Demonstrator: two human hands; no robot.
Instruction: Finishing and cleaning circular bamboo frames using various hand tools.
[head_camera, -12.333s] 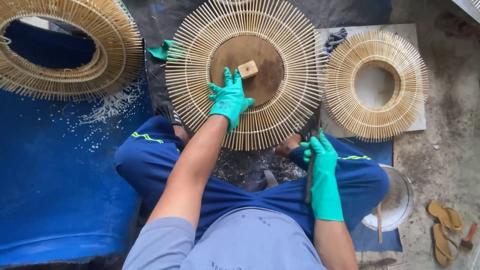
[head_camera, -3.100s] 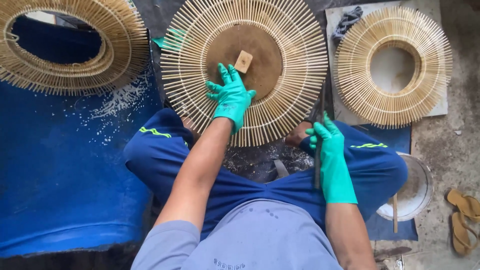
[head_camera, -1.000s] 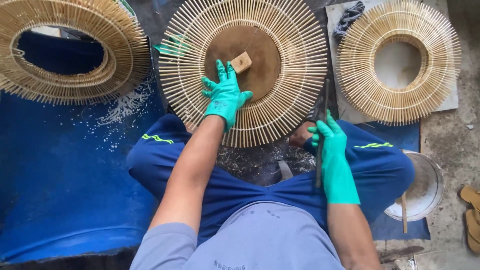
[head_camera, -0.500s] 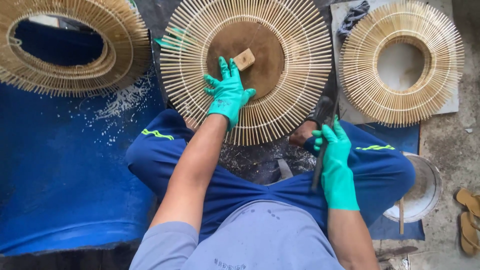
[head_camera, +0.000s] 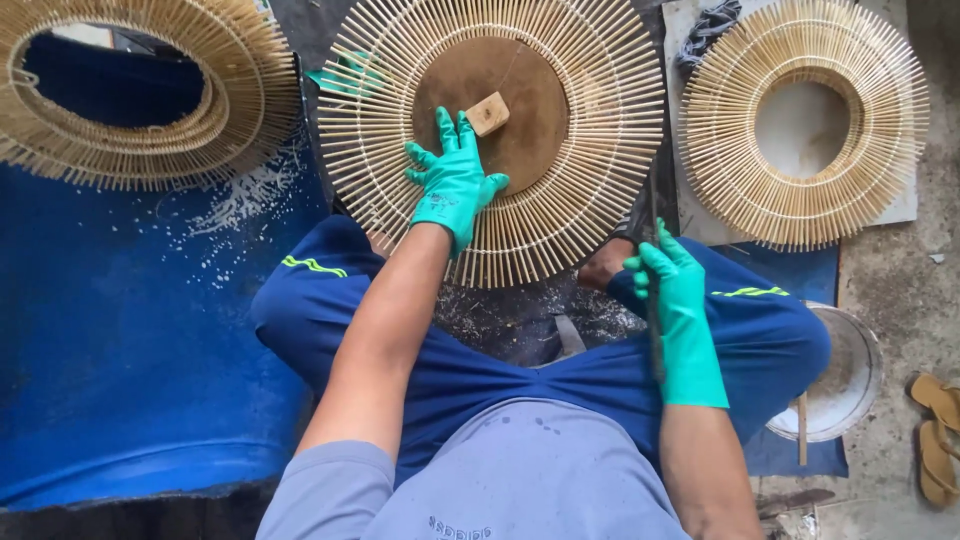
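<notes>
A round bamboo-stick frame (head_camera: 560, 180) with a brown wooden disc (head_camera: 530, 110) in its middle lies in front of my knees. My left hand (head_camera: 452, 180), in a green glove, presses flat on the disc and the sticks, fingers spread, just below a small wooden block (head_camera: 488, 113). My right hand (head_camera: 672, 290), also gloved green, is closed on the handle of a dark knife (head_camera: 652, 230) whose blade points up toward the frame's right rim.
A second bamboo ring (head_camera: 805, 120) rests on a grey board at the right. Stacked bamboo rings (head_camera: 140, 110) lie on a blue tarp (head_camera: 120, 340) at the left. A round metal pan (head_camera: 845, 375) and sandals (head_camera: 935, 440) sit at the lower right. Shavings litter the ground between my legs.
My right hand with the knife has risen slightly toward the frame's right edge. The left hand stays pressed on the disc; the view has shifted a little.
</notes>
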